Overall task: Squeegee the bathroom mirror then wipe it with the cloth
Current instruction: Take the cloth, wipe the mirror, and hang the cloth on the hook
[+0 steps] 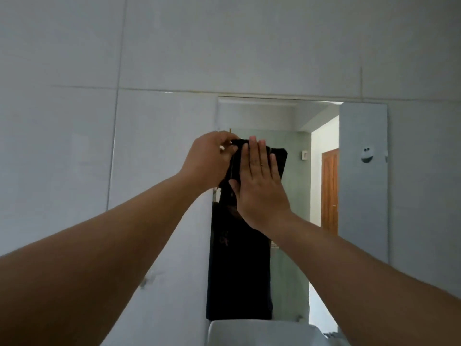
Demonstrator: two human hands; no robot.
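Observation:
The bathroom mirror (299, 196) hangs on the white tiled wall, right of centre. A black cloth (279, 158) lies folded against the upper left part of the glass. My left hand (209, 161) pinches the cloth's top left corner at the mirror's left edge. My right hand (259, 186) lies flat over the cloth, fingers straight and pointing up, pressing it onto the glass. Most of the cloth is hidden under my hands. No squeegee is in view.
A white basin (249, 330) sits below the mirror at the bottom edge. The glass reflects a dark-clothed person (239, 270), a wooden door (329, 191) and a small round white object (367, 154) on a wall. Pale tiles surround the mirror.

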